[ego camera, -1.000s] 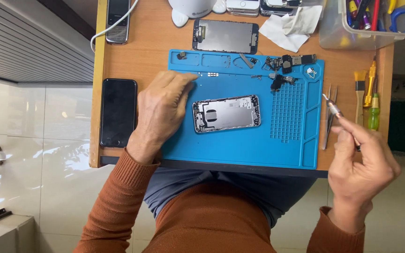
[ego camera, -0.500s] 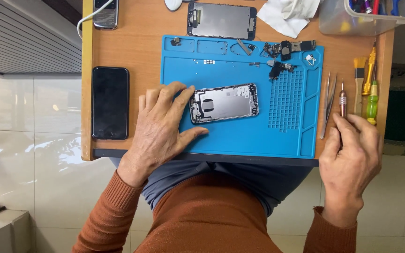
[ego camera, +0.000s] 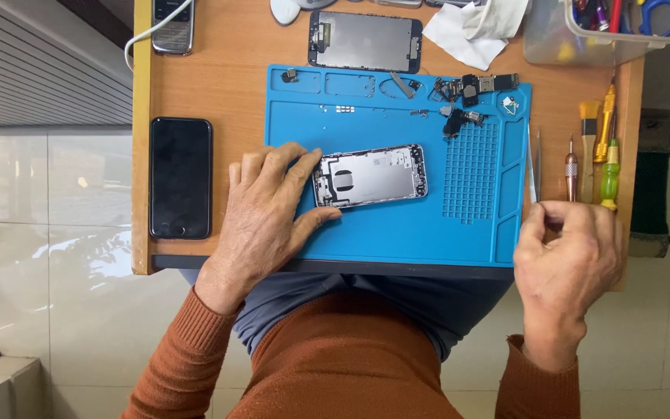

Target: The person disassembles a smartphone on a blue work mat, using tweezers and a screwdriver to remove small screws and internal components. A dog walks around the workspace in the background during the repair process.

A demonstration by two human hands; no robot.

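Observation:
My left hand (ego camera: 261, 213) lies flat on the blue work mat (ego camera: 397, 233). Its fingertips press the left end of an opened silver phone housing (ego camera: 370, 176) lying inside-up on the mat. My right hand (ego camera: 568, 260) is at the desk's right front edge with its fingers curled. The fingertips meet the near ends of metal tweezers (ego camera: 535, 163) and a copper-handled screwdriver (ego camera: 571, 174), both lying on the wood. I cannot tell whether they grip either tool.
A black phone (ego camera: 181, 177) lies left of the mat, and a detached screen (ego camera: 364, 40) lies behind it. Small parts (ego camera: 467, 97) sit in the mat's back trays. More screwdrivers (ego camera: 608, 151), a tissue (ego camera: 474, 27) and a clear tool box (ego camera: 614, 27) stand at the right.
My right hand has come down and lowered the thin tool to the desk beside the other tools. My left hand has stayed on the phone housing. The camera has shifted.

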